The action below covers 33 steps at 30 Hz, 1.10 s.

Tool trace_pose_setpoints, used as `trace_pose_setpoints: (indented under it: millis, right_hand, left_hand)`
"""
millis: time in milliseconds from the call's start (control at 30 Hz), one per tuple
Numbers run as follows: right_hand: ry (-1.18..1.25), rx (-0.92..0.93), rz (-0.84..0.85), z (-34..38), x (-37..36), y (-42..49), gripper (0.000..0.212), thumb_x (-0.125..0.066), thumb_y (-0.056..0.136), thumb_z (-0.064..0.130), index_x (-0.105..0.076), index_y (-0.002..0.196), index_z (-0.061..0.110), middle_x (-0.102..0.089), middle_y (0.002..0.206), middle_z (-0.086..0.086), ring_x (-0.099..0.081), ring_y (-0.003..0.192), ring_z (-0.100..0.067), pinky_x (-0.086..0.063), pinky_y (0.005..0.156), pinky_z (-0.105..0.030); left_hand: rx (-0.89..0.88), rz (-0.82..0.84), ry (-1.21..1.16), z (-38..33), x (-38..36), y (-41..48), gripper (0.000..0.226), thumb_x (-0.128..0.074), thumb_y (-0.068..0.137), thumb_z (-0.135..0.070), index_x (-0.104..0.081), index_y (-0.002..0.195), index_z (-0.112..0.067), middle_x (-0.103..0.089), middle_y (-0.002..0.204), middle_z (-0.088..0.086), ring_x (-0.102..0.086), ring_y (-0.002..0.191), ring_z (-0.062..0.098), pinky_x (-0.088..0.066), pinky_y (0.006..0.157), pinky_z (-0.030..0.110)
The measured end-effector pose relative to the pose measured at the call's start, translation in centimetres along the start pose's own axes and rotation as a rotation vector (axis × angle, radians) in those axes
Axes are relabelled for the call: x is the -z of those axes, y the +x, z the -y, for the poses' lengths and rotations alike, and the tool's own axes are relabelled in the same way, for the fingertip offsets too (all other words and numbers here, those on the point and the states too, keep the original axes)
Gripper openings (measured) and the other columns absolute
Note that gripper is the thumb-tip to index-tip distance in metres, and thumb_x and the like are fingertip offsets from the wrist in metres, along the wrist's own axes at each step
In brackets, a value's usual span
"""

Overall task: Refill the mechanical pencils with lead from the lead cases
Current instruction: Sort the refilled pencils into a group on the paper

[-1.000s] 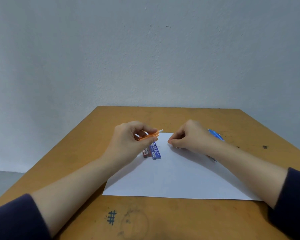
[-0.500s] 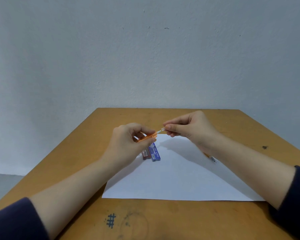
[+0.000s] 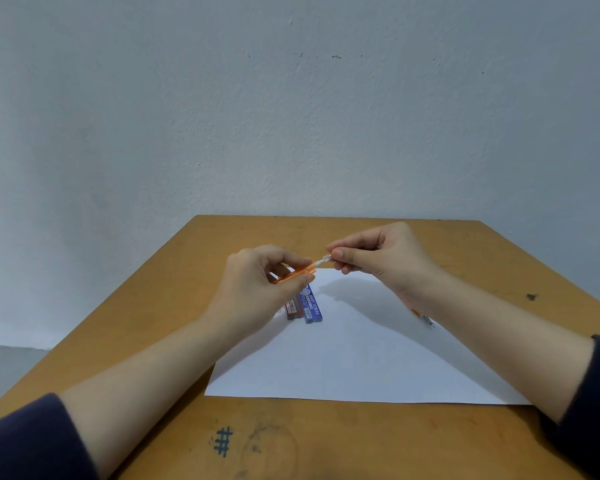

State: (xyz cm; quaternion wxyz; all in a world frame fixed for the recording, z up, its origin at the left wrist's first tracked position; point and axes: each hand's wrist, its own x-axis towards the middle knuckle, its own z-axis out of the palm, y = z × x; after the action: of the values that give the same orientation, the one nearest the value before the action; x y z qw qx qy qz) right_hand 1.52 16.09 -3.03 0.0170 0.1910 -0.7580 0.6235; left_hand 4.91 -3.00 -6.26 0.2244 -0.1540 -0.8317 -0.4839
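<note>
While the left hand (image 3: 257, 282) grips the orange mechanical pencil (image 3: 297, 273) between curled fingers and thumb, the right hand (image 3: 385, 258) pinches the white end piece (image 3: 323, 261) projecting from the pencil's end. Thumb and forefinger are closed on it, and the remaining fingers are curled under. Both hands are raised above the far part of the white paper sheet (image 3: 361, 358), which lies flat on the wooden table (image 3: 153, 323). The pencil sits roughly level, white end slightly higher. Whether the end piece is seated in the barrel or drawn out cannot be determined. Two lead cases lie side by side on the sheet, partly hidden behind the left hand: the blue lead case (image 3: 312, 306), lettered PENCIL LEAD, and the dark red lead case (image 3: 292, 308) touching its left side. The tip of a second pencil (image 3: 425, 318) shows at the right forearm's edge, the rest hidden. A hash mark (image 3: 223, 441) is inked on the table near the front edge
</note>
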Motion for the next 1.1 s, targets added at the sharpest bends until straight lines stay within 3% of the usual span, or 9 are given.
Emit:
trace_pose_setpoints:
  millis: [367,567,700,900,1100]
  right_hand:
    - [-0.005,0.020,0.016,0.0,-0.5,-0.2,0.015,-0.067,0.081,-0.005,-0.072,0.080,0.008,-0.069,0.062,-0.004,-0.061,0.055,-0.009,-0.053,0.064,-0.018]
    - [0.001,0.029,0.023,-0.4,-0.9,-0.4,0.017,-0.069,0.079,-0.005,-0.073,0.077,0.011,-0.069,0.061,-0.004,-0.061,0.055,-0.011,-0.053,0.062,-0.019]
    - [0.005,0.020,0.021,-0.6,-1.3,-0.6,0.016,-0.069,0.078,-0.006,-0.073,0.078,0.009,-0.068,0.061,-0.005,-0.060,0.053,-0.010,-0.052,0.061,-0.019]
    - [0.124,-0.051,0.031,-0.9,-1.4,-0.5,0.013,-0.073,0.075,-0.002,-0.073,0.085,0.006,-0.070,0.073,-0.011,-0.064,0.068,-0.018,-0.054,0.067,-0.021]
    - [0.299,-0.109,-0.014,-0.7,-1.2,-0.2,0.010,-0.062,0.083,-0.006,-0.068,0.086,0.002,-0.067,0.072,-0.011,-0.064,0.062,-0.015,-0.054,0.061,-0.019]
  left_hand:
    - [-0.007,0.003,-0.004,-0.1,0.0,0.0,0.021,-0.078,0.077,-0.014,-0.071,0.082,-0.033,-0.067,0.071,-0.013,-0.057,0.062,0.000,-0.044,0.057,0.016]
    - [-0.017,-0.009,-0.015,0.0,-0.1,-0.2,0.016,-0.080,0.074,-0.017,-0.074,0.082,-0.030,-0.072,0.076,-0.013,-0.064,0.069,0.009,-0.054,0.065,0.032]
    - [-0.034,-0.017,-0.004,0.1,-0.1,-0.2,0.015,-0.081,0.073,-0.016,-0.075,0.081,-0.027,-0.071,0.075,-0.012,-0.065,0.068,0.011,-0.055,0.066,0.035]
    - [-0.043,-0.041,-0.017,-0.1,-0.2,-0.3,0.018,-0.080,0.073,-0.017,-0.074,0.083,-0.031,-0.071,0.077,-0.012,-0.065,0.069,0.007,-0.053,0.063,0.024]
    - [-0.023,-0.019,0.010,-0.5,0.0,-0.2,0.019,-0.075,0.079,-0.018,-0.076,0.098,-0.021,-0.072,0.083,-0.013,-0.065,0.070,0.002,-0.047,0.062,0.012]
